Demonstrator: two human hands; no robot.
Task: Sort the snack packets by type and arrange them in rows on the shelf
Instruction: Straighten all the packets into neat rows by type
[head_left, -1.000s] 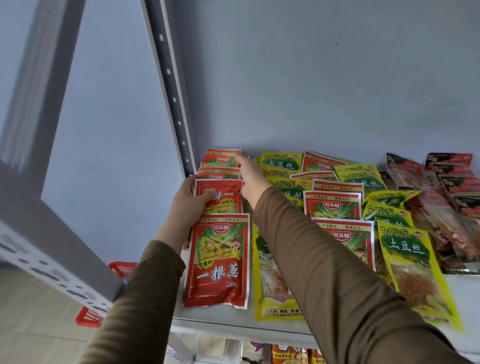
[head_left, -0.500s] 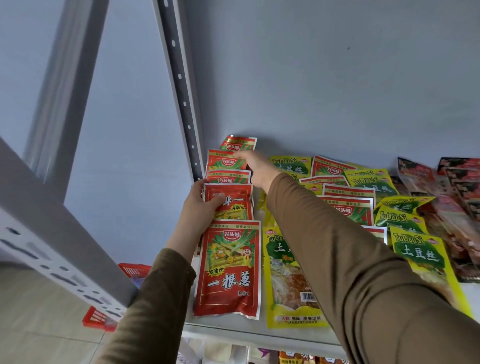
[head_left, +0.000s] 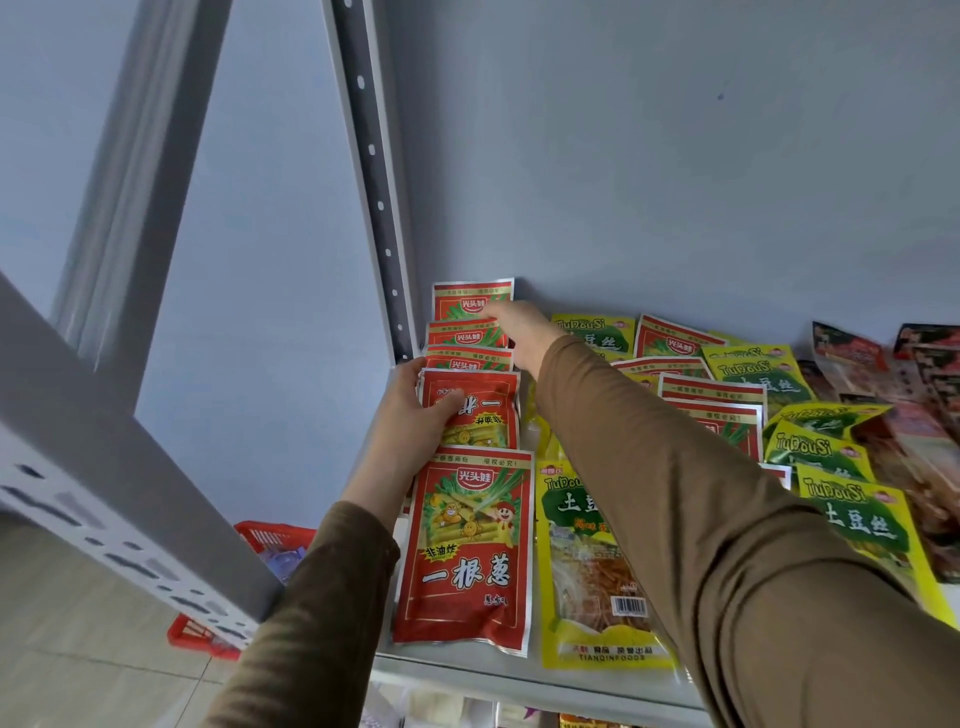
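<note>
Red snack packets lie in a column along the shelf's left side, from the front one (head_left: 467, 551) to the rearmost one (head_left: 470, 297), which leans upright against the back wall. My left hand (head_left: 415, 415) grips an upside-down red packet (head_left: 475, 410) in that column, thumb on top. My right hand (head_left: 514, 332) reaches to the back and touches the rearmost red packet with its fingertips. Yellow-green packets (head_left: 592, 566) lie to the right of the column, mixed with more red ones (head_left: 711, 410).
The white shelf (head_left: 519, 680) has a perforated upright post (head_left: 382, 208) at its back left corner. Dark reddish packets (head_left: 930, 384) pile at the right. A red basket (head_left: 270, 540) sits on the floor below left. A grey shelf beam (head_left: 104, 493) crosses the left foreground.
The rearmost red packet has been pushed back and stood up against the wall by my right hand. My left hand keeps its hold on the upside-down red packet.
</note>
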